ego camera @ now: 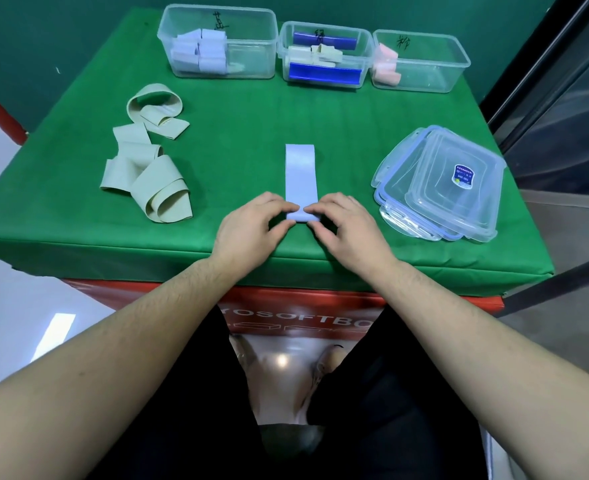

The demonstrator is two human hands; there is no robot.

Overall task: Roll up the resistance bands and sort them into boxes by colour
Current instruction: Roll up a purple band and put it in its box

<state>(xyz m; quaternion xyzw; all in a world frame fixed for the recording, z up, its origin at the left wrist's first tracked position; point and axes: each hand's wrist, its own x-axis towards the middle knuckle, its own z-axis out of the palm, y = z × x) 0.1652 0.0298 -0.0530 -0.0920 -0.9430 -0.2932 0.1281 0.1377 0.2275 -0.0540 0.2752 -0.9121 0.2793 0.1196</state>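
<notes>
Band: our pale lilac band [300, 174] lies flat mid-table on the green cloth [244, 116], long axis running straight away from us toward the boxes
Roll: the near end is turned over into a first fold, right at our fingertips — the strip extends ahead of both hands
Left hand: our left hand [248, 226] pinches the fold's left edge
Right hand: our right hand [346, 225] pinches its right edge, equally near
Feel: thin, smooth, limp rubbery strip
Target, we judge: the left box [216, 43] — clear plastic, already holding lilac rolls
Waiting: beige bands [147, 168] heaped loose at left
</notes>
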